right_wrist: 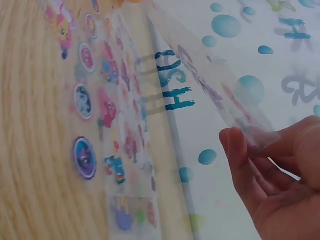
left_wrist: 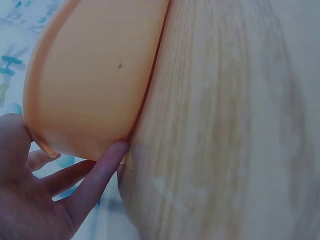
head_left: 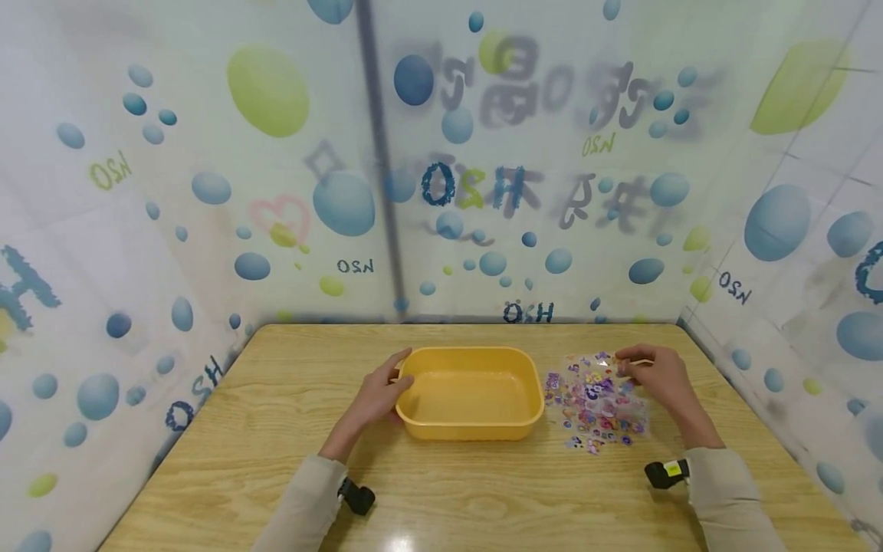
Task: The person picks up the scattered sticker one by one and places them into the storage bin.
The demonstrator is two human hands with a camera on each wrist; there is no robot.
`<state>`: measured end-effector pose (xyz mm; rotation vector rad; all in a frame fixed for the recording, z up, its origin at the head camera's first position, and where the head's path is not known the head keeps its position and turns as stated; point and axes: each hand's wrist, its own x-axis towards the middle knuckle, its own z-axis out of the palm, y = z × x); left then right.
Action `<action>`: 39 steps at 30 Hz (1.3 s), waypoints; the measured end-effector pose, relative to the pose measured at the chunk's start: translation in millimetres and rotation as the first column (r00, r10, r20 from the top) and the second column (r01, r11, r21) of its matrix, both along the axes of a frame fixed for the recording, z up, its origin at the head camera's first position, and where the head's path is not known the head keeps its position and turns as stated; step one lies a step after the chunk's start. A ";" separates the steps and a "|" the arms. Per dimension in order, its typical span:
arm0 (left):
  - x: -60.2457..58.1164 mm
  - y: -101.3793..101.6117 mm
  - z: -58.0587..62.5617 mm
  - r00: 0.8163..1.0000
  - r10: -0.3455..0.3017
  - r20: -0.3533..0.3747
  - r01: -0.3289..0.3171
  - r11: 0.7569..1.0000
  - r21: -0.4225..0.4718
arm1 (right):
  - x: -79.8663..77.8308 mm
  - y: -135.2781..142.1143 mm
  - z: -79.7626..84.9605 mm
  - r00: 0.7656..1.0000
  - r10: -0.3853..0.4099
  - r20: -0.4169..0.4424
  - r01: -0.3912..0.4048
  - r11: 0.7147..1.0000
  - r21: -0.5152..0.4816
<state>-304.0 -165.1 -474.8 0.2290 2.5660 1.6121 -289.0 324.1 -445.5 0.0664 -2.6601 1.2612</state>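
Observation:
A yellow plastic tub point(head_left: 469, 433) with rounded corners stands on the wooden table, its inside bare. At its left end my left hand point(head_left: 375, 395) grips it, thumb over the rim and fingers against the outer wall below, as the left wrist view shows too. To the tub's right lie clear sticker sheets point(head_left: 607, 422) printed with small colourful cartoon figures and round badges. My right hand point(head_left: 658, 376) pinches the far right corner of one sheet between thumb and fingertips. In the right wrist view this clear sheet point(right_wrist: 230, 97) slants up from the others to my fingers.
The wooden table point(head_left: 483, 491) reaches to a curtain point(head_left: 441, 291) with blue and green bubble prints, which hangs behind it and along both sides. Black cameras, such as the one on the right wrist point(head_left: 664, 474), are strapped at both cuffs.

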 end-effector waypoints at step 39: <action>0.8 1.2 0.8 0.999 -0.015 -0.032 0.016 1.000 0.012 | 9.0 -34.7 38.9 0.981 -0.022 -0.190 0.007 0.997 -0.077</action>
